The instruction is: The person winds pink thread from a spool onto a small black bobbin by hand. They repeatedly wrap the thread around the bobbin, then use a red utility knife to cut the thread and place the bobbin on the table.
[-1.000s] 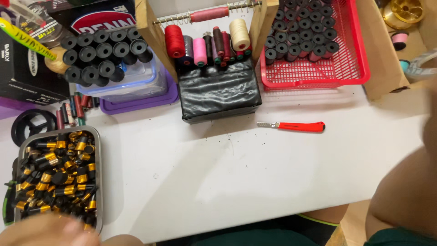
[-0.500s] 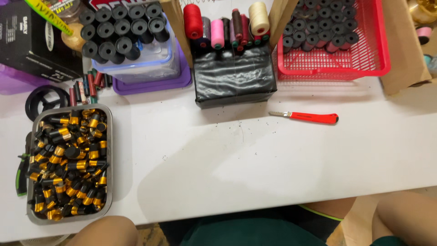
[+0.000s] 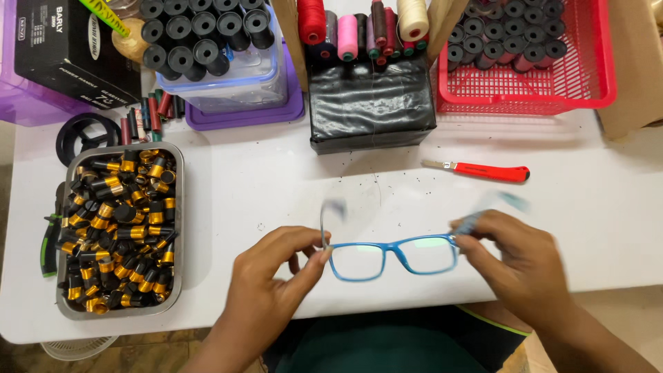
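White table [image 3: 276,200] fills the view, and above its near edge a pair of blue-framed glasses [image 3: 394,257] is held between both hands. Left hand [image 3: 276,280] pinches one end of the frame at the hinge, right hand [image 3: 514,259] grips the other end, both arms blurred. Farther off lie a red-handled knife [image 3: 483,170], a metal tray [image 3: 176,228] of black-and-gold caps, thread spools [image 3: 359,31] and a red basket [image 3: 525,90].

Both temples of the glasses [image 3: 394,257] smear into blur, so I can't tell how far they're unfolded. My left hand [image 3: 273,283] and right hand [image 3: 514,259] cover the hinges. The top edge crops the thread spools [image 3: 359,31], the black box [image 3: 69,52] and the red basket [image 3: 525,90]. The pliers [image 3: 50,235] sit half hidden behind the tray [image 3: 178,228].
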